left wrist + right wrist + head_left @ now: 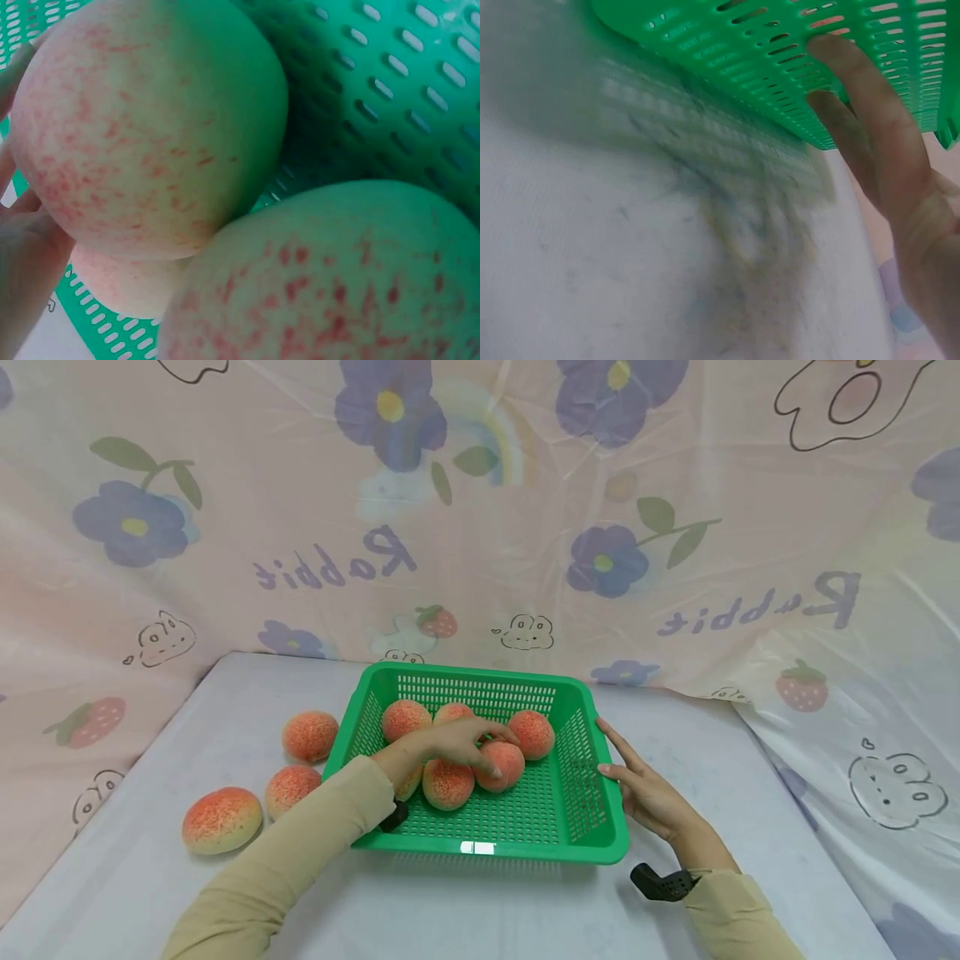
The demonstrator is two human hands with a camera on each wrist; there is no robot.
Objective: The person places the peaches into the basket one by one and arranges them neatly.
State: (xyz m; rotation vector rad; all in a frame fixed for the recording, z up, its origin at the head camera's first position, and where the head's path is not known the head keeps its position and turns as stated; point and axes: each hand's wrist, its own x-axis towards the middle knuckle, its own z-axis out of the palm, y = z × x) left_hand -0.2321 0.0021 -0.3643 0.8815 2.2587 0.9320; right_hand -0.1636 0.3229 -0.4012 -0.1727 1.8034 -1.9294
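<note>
Inside the green basket [491, 850], my left hand [457, 742] grips a peach [504, 764], with the fingers over its far side and the thumb on its near side. Several other peaches lie in the basket, including one at the right [532, 734] and one just under the hand [448, 783]. In the left wrist view two large peaches partly hide the left hand [30, 255]. At the basket's right side, my right hand [648, 797] rests its outstretched fingers and thumb against the rim and outer wall; two fingers [881, 112] touch the slotted wall.
Left of the basket, three peaches lie on the white table: one at the back [310, 736], one close to the basket [291, 789] and one farther left [222, 821]. A printed curtain [480, 568] hangs behind and along both sides of the table.
</note>
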